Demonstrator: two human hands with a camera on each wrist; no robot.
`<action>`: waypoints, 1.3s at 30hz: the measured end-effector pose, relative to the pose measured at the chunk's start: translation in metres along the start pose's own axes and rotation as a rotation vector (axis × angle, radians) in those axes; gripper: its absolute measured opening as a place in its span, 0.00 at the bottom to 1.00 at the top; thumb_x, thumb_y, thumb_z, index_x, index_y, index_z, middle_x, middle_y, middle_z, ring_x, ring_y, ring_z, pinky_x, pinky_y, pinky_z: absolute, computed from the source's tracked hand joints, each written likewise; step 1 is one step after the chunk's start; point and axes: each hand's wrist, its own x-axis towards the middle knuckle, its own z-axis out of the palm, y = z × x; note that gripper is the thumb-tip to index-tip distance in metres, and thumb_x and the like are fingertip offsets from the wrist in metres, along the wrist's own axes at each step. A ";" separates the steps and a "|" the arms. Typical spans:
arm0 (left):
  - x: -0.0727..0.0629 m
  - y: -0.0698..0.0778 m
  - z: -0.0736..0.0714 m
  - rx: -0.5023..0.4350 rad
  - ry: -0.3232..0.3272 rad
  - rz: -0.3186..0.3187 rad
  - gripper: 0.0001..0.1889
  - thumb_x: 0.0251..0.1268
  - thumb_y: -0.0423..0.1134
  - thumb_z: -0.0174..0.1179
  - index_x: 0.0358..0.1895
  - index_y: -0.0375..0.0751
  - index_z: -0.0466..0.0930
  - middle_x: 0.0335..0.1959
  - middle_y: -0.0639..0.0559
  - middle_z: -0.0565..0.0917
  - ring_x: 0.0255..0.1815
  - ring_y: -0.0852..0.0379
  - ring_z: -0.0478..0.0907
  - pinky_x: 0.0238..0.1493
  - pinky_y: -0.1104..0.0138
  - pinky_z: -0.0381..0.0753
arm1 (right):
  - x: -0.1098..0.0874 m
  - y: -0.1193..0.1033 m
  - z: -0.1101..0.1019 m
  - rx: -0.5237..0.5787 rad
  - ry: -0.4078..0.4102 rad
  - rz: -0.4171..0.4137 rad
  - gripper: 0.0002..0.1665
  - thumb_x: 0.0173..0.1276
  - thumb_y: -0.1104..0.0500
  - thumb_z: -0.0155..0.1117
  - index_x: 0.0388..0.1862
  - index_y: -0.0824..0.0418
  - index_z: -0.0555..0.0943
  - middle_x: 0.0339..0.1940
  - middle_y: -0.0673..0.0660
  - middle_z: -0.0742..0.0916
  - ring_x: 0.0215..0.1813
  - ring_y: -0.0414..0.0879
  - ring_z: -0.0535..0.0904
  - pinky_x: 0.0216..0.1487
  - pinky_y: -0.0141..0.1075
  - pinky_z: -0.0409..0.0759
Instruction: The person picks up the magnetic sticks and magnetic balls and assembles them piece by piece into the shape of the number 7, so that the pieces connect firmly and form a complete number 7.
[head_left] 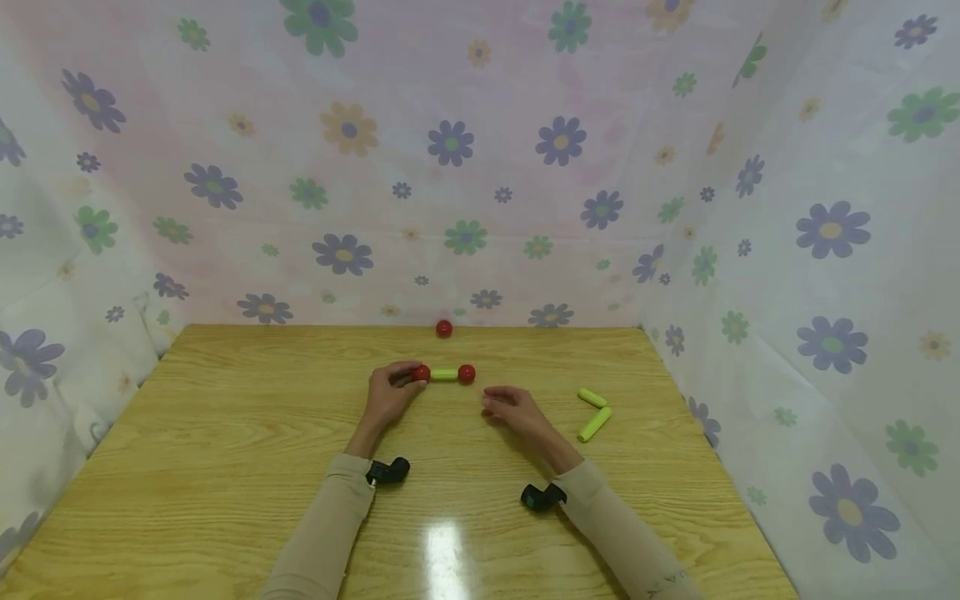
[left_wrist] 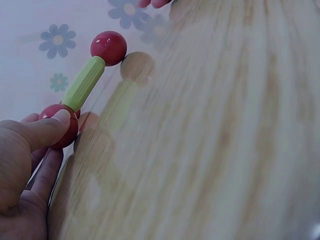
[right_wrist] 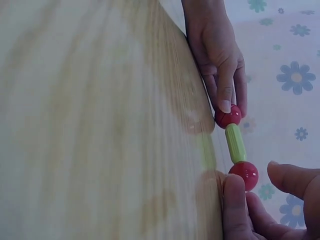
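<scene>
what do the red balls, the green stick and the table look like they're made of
Red balls: likely glossy plastic, though coated metal is possible; each shows a bright highlight. Green stick: matte plastic by the look, with moulded lengthwise ridges. Table: wood or wood-look laminate, with printed-looking grain and a shiny lamp glare.

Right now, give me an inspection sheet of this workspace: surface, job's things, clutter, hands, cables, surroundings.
Surface: wooden table, glossy, with a glare patch near the front edge.
Job's things: green rod with a red ball on each end, lying near the table's middle.
Clutter: loose red ball at the back edge; two spare green rods to the right.
Hands: left hand pinches the left end ball; right hand holds nothing, fingers loosely curled by the right end ball.
Cables: nothing seen.
Surroundings: flowered cloth on three sides.
</scene>
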 end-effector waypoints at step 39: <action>-0.002 0.009 -0.003 -0.005 -0.030 -0.001 0.19 0.61 0.18 0.65 0.56 0.15 0.78 0.56 0.20 0.79 0.60 0.25 0.77 0.63 0.42 0.78 | -0.075 0.011 -0.123 -0.190 0.143 -0.209 0.25 0.82 0.59 0.55 0.66 0.78 0.72 0.60 0.78 0.79 0.55 0.61 0.82 0.55 0.47 0.87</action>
